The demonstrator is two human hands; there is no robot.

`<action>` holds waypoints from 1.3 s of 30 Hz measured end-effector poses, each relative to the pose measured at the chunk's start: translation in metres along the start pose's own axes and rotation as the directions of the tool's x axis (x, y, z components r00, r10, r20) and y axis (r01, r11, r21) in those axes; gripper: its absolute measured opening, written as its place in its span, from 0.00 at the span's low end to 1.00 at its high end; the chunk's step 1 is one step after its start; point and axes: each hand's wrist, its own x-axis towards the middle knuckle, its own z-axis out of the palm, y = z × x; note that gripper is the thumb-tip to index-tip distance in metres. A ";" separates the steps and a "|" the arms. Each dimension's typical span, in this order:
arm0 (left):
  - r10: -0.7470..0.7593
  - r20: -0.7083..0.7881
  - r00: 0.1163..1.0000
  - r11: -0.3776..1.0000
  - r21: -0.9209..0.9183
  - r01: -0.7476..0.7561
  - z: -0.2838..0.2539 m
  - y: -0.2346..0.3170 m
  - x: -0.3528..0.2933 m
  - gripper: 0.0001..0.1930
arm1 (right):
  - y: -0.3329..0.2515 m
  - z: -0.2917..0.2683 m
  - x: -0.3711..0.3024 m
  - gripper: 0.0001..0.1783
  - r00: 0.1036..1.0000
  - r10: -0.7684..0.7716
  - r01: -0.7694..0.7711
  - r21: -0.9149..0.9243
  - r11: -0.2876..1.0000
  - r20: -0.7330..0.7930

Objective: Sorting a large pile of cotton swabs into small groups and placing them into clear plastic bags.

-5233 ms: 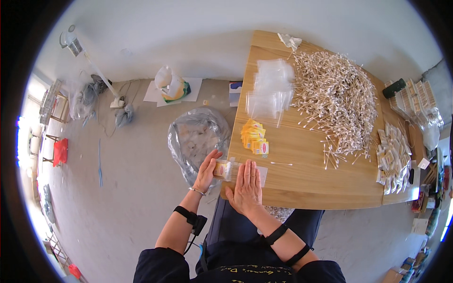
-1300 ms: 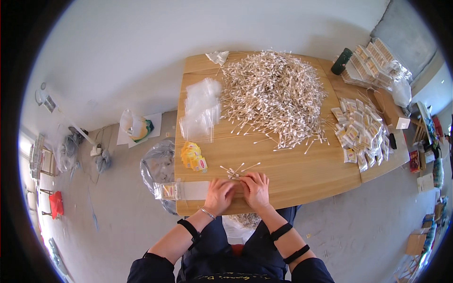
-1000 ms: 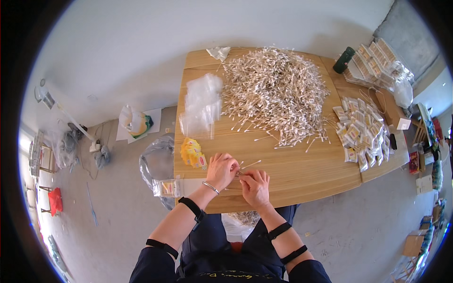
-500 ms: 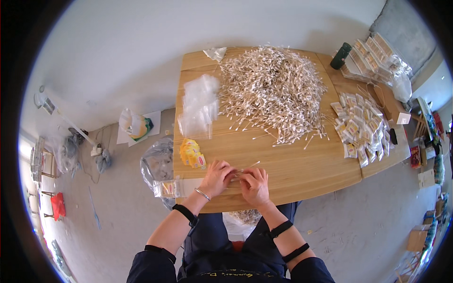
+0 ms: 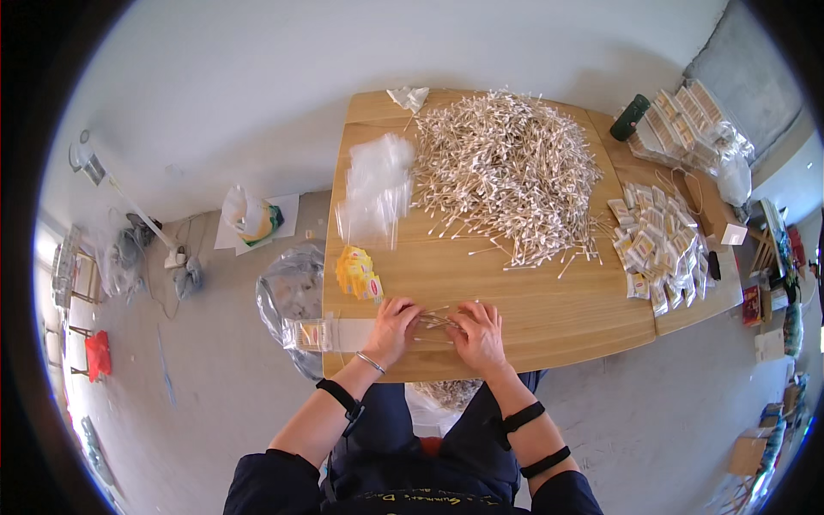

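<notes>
Near the table's front edge, a small bunch of cotton swabs lies crosswise between my two hands. My left hand pinches its left end. On the other end are the closed fingers of my right hand. A few loose swabs rest on the wood just below the bunch. Left of my left hand, a clear packet of swabs sits at the table corner, beside a pale strip. Yellow printed cards lie in a small stack above that hand. The large heap of cotton swabs covers the table's far middle.
Clear plastic bags lie at the table's far left. Many filled packets are piled at right, near a dark green bottle and stacked swab packs. A clear bin bag stands against the left edge.
My hands have drawn slightly apart, the right one moving right, so more of the swab bunch shows between them. The whole view has shifted a little.
</notes>
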 end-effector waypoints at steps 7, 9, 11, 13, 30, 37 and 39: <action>-0.029 0.014 0.999 1.000 0.000 0.029 -0.011 -0.006 -0.001 0.10 | 0.006 0.003 -0.003 0.08 0.993 -0.013 0.022 0.082 0.996 -0.117; -0.059 0.022 0.998 0.998 0.001 0.059 -0.013 -0.005 -0.001 0.09 | 0.007 0.002 -0.003 0.07 0.992 -0.015 0.023 0.068 0.997 -0.127; -0.120 0.020 0.993 0.991 0.063 0.119 -0.016 0.004 0.001 0.08 | 0.007 0.002 -0.004 0.07 0.992 -0.011 0.019 0.065 0.998 -0.123; -0.152 0.008 0.988 0.987 0.047 0.151 -0.013 0.006 0.008 0.07 | 0.006 0.001 -0.004 0.06 0.993 -0.008 0.015 0.062 0.998 -0.119; -0.026 0.024 0.999 1.000 -0.006 0.026 0.018 0.020 0.025 0.06 | 0.020 -0.010 0.006 0.09 0.994 0.020 -0.012 0.080 0.997 -0.105; -0.072 0.007 0.997 0.994 -0.083 0.073 0.017 0.018 0.017 0.07 | 0.033 -0.012 0.005 0.07 0.998 0.003 0.000 0.064 0.998 -0.059; -0.100 -0.010 0.995 0.988 -0.120 0.098 0.013 0.023 0.009 0.09 | 0.032 -0.012 0.004 0.06 0.996 0.048 -0.044 0.056 0.997 -0.077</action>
